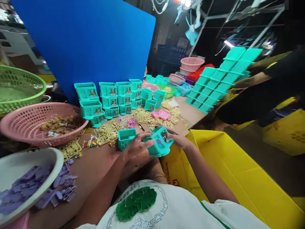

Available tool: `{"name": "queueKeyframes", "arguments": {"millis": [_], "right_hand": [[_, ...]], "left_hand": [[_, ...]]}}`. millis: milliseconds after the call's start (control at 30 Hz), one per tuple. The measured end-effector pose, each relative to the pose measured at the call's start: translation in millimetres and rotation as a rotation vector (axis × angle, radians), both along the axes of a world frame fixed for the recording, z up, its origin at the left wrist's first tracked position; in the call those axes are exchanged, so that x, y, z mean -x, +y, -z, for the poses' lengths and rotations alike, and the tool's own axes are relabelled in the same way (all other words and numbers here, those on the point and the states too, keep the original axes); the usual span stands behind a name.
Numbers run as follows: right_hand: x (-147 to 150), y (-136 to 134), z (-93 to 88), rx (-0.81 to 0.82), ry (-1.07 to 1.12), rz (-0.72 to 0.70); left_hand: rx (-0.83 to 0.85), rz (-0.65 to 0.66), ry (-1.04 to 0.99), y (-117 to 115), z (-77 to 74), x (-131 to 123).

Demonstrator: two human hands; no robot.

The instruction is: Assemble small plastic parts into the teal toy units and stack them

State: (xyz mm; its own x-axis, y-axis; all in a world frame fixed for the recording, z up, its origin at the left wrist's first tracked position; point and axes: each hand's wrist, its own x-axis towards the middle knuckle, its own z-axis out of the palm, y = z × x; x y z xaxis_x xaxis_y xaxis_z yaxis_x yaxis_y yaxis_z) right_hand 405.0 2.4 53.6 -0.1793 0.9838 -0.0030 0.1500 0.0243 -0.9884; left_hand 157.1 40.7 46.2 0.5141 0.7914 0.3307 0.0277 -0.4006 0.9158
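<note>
Both my hands hold one small teal plastic box (pixel 160 143) tilted above the table's near edge. My left hand (pixel 137 147) grips its left side with the fingers curled round it. My right hand (pixel 177 138) holds its right side, fingers closed near a small sticker or fitting on the box. Just left of my left hand another teal box (pixel 125 136) sits open side up on the table. Yellow flat part sheets (pixel 108 132) and pink pieces (pixel 160 114) lie beyond my hands.
Stacks of teal boxes (pixel 109 97) stand before a blue board (pixel 90 41). A pink basket (pixel 35 125), a green basket (pixel 16 87) and a white bowl of purple pieces (pixel 26 181) sit at left. Another person (pixel 267 89) holds stacked teal boxes (pixel 219 79) at right. A yellow crate (pixel 238 178) is beside me.
</note>
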Motion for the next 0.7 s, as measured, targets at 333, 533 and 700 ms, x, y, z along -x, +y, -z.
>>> {"name": "queueKeyframes", "arguments": {"millis": [333, 533, 700], "right_hand": [[69, -4, 50.1, -0.275, -0.179, -0.299], [83, 6, 53.7, -0.623, -0.455, -0.2], [110, 37, 31.0, -0.73, -0.704, -0.36]], "left_hand": [[-0.32, -0.044, 0.479, -48, -5.1, 91], [-0.288, -0.309, 0.465, -54, 37.7, 105], [-0.132, -0.493, 0.288, -56, 81.8, 102]]}}
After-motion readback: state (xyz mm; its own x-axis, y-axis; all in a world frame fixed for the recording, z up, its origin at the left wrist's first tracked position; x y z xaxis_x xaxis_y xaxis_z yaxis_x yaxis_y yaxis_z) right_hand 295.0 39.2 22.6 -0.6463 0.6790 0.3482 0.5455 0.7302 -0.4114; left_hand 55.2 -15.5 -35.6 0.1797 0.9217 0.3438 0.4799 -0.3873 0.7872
